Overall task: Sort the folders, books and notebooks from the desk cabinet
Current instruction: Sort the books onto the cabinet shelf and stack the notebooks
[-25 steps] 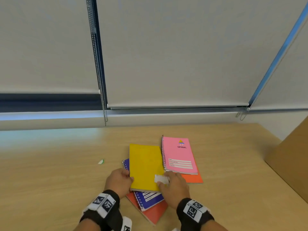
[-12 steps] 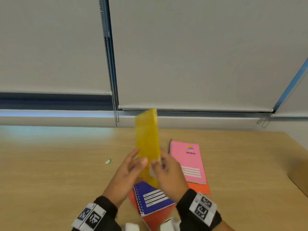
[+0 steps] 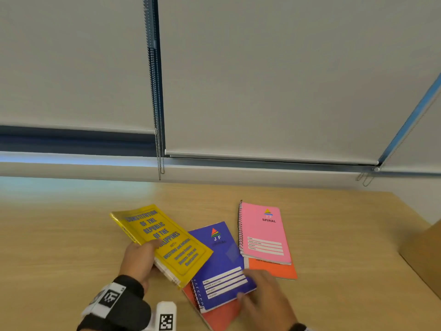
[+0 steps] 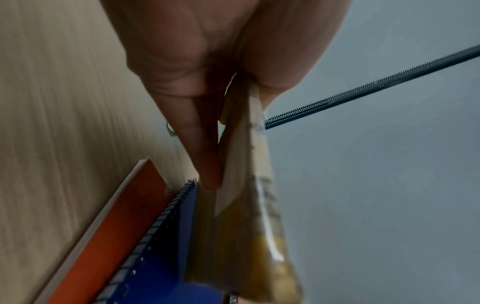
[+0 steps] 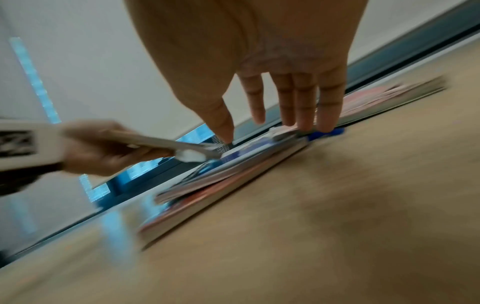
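My left hand (image 3: pixel 140 261) grips a yellow book (image 3: pixel 164 242) with blue lettering by its spine edge, thumb on the cover, and holds it tilted just above the desk. The left wrist view shows the fingers (image 4: pixel 205 160) under the yellow book (image 4: pixel 249 205). My right hand (image 3: pixel 265 295) hovers with straight fingers (image 5: pixel 306 115) over the lower right corner of a blue spiral notebook (image 3: pixel 222 263). That notebook lies on an orange notebook (image 3: pixel 222 316). A pink spiral notebook (image 3: pixel 262 232) lies to the right on another orange one (image 3: pixel 272 269).
The books lie on a light wooden desk (image 3: pixel 59 247) under a window with lowered grey blinds and a hanging bead chain (image 3: pixel 158 139). A brown cardboard box (image 3: pixel 424 254) stands at the desk's right edge.
The yellow book was lifted off the stack, flipped over and moved left in my left hand. My right hand let go of it and dropped to the uncovered blue notebook.
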A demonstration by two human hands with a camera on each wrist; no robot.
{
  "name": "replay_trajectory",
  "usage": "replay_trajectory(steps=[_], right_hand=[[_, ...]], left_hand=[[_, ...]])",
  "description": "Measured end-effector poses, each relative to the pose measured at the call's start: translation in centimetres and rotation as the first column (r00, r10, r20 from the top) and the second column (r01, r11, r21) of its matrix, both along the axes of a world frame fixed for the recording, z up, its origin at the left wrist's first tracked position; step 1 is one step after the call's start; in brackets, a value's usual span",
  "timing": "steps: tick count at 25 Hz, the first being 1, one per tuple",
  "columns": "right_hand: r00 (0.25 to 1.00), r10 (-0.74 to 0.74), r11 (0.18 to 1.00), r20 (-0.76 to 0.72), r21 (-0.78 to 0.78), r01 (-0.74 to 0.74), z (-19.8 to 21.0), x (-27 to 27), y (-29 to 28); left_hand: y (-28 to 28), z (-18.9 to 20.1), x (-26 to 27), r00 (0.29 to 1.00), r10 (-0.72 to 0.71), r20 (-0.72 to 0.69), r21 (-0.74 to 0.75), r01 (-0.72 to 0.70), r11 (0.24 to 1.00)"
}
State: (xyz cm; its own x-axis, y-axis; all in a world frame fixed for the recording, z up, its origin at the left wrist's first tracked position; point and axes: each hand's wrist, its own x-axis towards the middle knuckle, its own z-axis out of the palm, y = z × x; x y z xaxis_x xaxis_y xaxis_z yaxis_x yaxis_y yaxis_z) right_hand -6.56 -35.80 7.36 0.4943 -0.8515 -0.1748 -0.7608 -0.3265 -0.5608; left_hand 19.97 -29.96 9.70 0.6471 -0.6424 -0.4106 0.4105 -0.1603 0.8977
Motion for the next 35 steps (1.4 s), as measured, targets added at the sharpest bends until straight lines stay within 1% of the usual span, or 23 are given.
replay_trajectory(steps=[1,2,3,4,6,7,9,11,13,15,17,19,20,22,24,25,26,28,30,32,33,34,35], right_hand=[[0.987,-0.156,0.987,0.047,-0.022,0.157,-0.5,-0.9,-1.5],[0.949,-0.308,0.951,0.066,-0.009,0.310,-0.9,-1.6,-3.0],[0.895,-0.443,0.897,0.054,0.022,0.442,-1.0,-2.1,-4.5],[0.840,-0.542,0.838,-0.020,0.059,0.542,-1.2,-2.4,-5.8],[0.776,-0.586,0.788,-0.233,0.059,0.613,-1.1,-2.4,-8.1],[0.756,-0.583,0.776,-0.298,0.071,0.626,-0.9,-2.2,-8.9],[0.757,-0.574,0.764,-0.312,0.128,0.632,-0.8,-1.6,-10.0],[0.766,-0.584,0.744,-0.268,0.201,0.637,-0.9,-1.1,-10.7],[0.785,-0.582,0.754,-0.211,0.223,0.618,-1.2,-1.4,-11.0],[0.821,-0.548,0.789,-0.160,0.225,0.571,-1.3,-2.3,-10.8],[0.826,-0.556,0.772,-0.091,0.310,0.555,0.1,-3.9,-10.2],[0.832,-0.551,0.774,-0.065,0.333,0.539,3.2,-5.7,-10.0],[0.843,-0.535,0.796,-0.058,0.300,0.526,5.4,-6.5,-9.9],[0.864,-0.503,0.853,-0.013,0.152,0.499,10.4,-7.8,-9.3],[0.873,-0.469,0.881,0.137,0.005,0.473,14.5,-8.3,-8.0],[0.861,-0.437,0.892,0.261,0.002,0.452,15.6,-7.9,-7.3],[0.836,-0.399,0.910,0.377,0.056,0.410,15.8,-7.3,-6.6],[0.807,-0.317,0.948,0.498,0.198,0.250,14.2,-4.4,-4.9],[0.868,-0.180,0.953,0.462,0.301,0.038,9.6,-0.7,-3.4],[0.928,-0.063,0.908,0.367,0.408,-0.099,4.0,2.4,-2.1],[0.943,-0.036,0.884,0.331,0.451,-0.125,1.9,3.5,-1.5],[0.949,-0.029,0.875,0.314,0.467,-0.128,0.4,4.2,-1.3],[0.952,-0.030,0.883,0.303,0.454,-0.117,-0.4,4.8,-1.3]], left_hand=[[-0.3,-0.1,-0.1,1.000,-0.017,-0.025,0.002,0.017,1.000],[-0.7,-0.2,-0.5,0.998,-0.033,-0.053,-0.003,0.033,0.999],[-1.3,-0.3,-1.0,0.996,-0.049,-0.078,-0.007,0.048,0.999],[-1.8,-0.6,-1.5,0.993,-0.065,-0.103,-0.010,0.064,0.998],[-2.6,-1.6,-2.5,0.986,-0.098,-0.133,0.017,0.101,0.995],[-2.9,-2.1,-3.1,0.983,-0.120,-0.138,0.036,0.126,0.991],[-2.9,-3.5,-3.7,0.982,-0.159,-0.104,0.067,0.166,0.984],[-3.1,-4.6,-4.0,0.983,-0.173,-0.061,0.097,0.179,0.979],[-3.3,-5.2,-3.9,0.983,-0.172,-0.065,0.108,0.178,0.978],[-3.3,-5.1,-3.7,0.983,-0.170,-0.071,0.114,0.177,0.978],[-3.2,-4.6,-3.6,0.979,-0.180,-0.091,0.110,0.190,0.976],[-3.2,-4.3,-3.2,0.974,-0.206,-0.092,0.114,0.216,0.970],[-3.3,-4.4,-2.9,0.970,-0.227,-0.091,0.121,0.237,0.964],[-3.2,-4.1,-2.5,0.960,-0.259,-0.102,0.130,0.271,0.954],[-3.2,-4.9,-2.2,0.947,-0.298,-0.118,0.139,0.313,0.939],[-3.0,-4.9,-2.2,0.943,-0.307,-0.126,0.140,0.323,0.936],[-3.0,-5.1,-2.3,0.947,-0.291,-0.136,0.131,0.309,0.942],[-2.9,-5.6,-2.3,0.944,-0.250,-0.215,0.087,0.273,0.958],[-2.6,-5.7,-2.4,0.905,-0.257,-0.340,0.040,0.287,0.957],[-2.1,-5.5,-2.4,0.876,-0.279,-0.394,0.011,0.308,0.951],[-1.7,-5.1,-2.4,0.891,-0.270,-0.365,0.015,0.295,0.955],[-1.3,-5.1,-2.2,0.915,-0.272,-0.297,0.024,0.292,0.956],[-0.9,-5.0,-2.2,0.945,-0.271,-0.182,0.060,0.286,0.957]])
